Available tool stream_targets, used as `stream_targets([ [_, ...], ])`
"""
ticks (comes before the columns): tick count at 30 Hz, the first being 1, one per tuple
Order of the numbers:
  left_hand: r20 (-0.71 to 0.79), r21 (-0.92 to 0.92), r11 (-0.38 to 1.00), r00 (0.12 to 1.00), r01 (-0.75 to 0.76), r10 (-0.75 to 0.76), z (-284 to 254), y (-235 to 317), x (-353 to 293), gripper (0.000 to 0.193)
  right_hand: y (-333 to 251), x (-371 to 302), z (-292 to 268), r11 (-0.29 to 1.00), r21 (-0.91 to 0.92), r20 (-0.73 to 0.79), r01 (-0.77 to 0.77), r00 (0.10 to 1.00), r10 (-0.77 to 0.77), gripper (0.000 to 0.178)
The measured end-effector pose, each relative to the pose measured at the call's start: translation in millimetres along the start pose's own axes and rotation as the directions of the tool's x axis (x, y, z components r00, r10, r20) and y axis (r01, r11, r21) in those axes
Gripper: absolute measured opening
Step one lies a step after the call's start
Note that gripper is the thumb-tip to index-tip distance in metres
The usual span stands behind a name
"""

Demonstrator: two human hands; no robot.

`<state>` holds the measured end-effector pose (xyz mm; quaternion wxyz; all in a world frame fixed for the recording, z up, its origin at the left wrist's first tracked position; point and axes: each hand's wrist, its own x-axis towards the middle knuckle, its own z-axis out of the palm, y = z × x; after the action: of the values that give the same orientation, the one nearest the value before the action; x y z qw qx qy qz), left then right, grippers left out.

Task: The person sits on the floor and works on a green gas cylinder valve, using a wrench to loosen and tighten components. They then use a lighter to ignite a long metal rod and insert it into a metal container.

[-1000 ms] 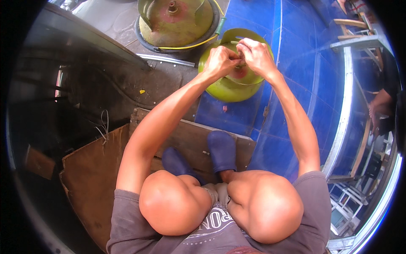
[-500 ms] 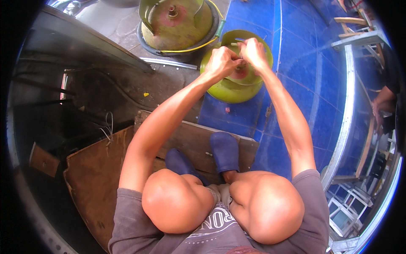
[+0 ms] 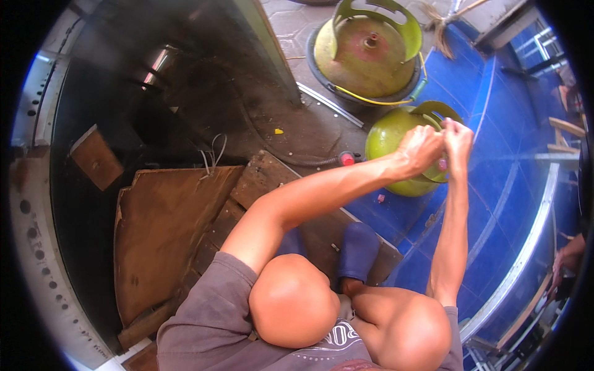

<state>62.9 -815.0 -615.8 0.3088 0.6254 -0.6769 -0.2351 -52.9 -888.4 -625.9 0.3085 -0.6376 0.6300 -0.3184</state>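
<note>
A small green gas cylinder (image 3: 385, 137) stands on the blue tiles in front of me, its collar (image 3: 436, 110) rising at the back. Above its top, my left hand (image 3: 421, 150) and my right hand (image 3: 458, 143) meet with bent, closed fingers. Whatever they pinch is hidden between the fingertips. The cylinder's valve is covered by my hands; a bit of pink-red shows below them. A second, weathered green gas cylinder (image 3: 346, 59) sits behind, in a dark bucket (image 3: 322, 65) with a yellow handle. Its brass valve (image 3: 371, 41) is exposed.
A dark hose with a red end (image 3: 347, 159) lies left of the near cylinder. A pink scrap (image 3: 381, 198) rests on the tiles. Wooden boards (image 3: 167, 241) cover the floor at left; a metal frame (image 3: 526, 260) stands right. Another person's hand (image 3: 566, 255) shows at the right edge.
The view has swung left, so cylinders and hands appear farther right. My hands stay together over the near cylinder, and the hose's red end now shows beside my left forearm.
</note>
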Motion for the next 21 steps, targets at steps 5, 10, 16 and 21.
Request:
stream_targets([
  [5, -0.058, -0.305, 0.952, 0.997, 0.033, -0.053, -23, 1, 2, 0.013, -32, 7, -25, 0.902, 0.41, 0.131, -0.134, 0.988, 0.087, 0.027],
  [10, -0.332, -0.487, 0.873, 0.932, -0.035, -0.148, -81, -24, -39, 0.016, -52, -18, -19, 0.828, 0.561, 0.156, -0.013, 0.984, -0.09, 0.025],
  [16, -0.809, -0.264, 0.957, 0.569, -0.122, -0.15, -223, -45, -82, 0.027, -48, -31, -19, 0.893, 0.45, 0.195, 0.017, 0.974, -0.117, 0.022],
  [21, -0.995, -0.016, 0.959, 0.099, -0.283, 0.012, -359, -37, -67, 0.018, -49, -39, -10, 0.844, 0.537, 0.227, -0.006, 0.964, -0.137, 0.019],
])
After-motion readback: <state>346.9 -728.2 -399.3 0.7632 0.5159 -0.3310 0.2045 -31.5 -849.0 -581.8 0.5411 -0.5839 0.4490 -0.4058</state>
